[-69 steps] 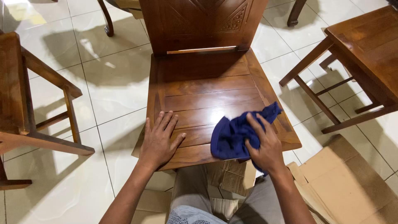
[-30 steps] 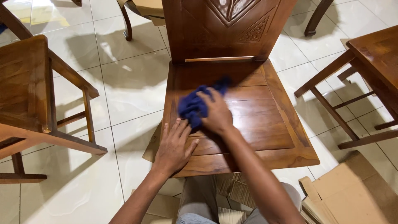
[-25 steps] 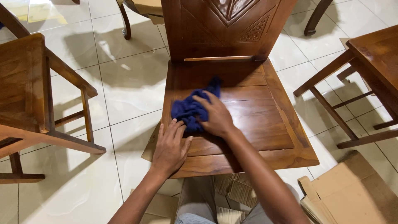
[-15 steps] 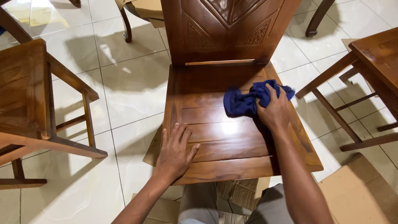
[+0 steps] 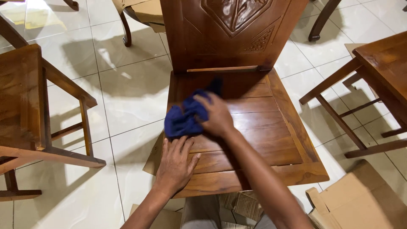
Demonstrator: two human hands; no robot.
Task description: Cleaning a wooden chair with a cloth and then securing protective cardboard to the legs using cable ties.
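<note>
The slatted seat of the glossy brown carved wooden chair (image 5: 258,127) carries a crumpled dark blue cloth (image 5: 184,118), which lies on the seat's left half, near the backrest. Directly on the seat too are two hands: the right hand (image 5: 218,118) presses on the cloth's right side, and the left hand (image 5: 176,163) lies flat, fingers (image 5: 186,144) spread, on the front left corner, just in front of the cloth. The chair stands on the pale, shiny tiled floor (image 5: 127,97). A flat sheet of brown cardboard (image 5: 153,159) lies on the floor under the chair's front left corner, and more cardboard pieces (image 5: 360,199) lie right of the chair's front.
</note>
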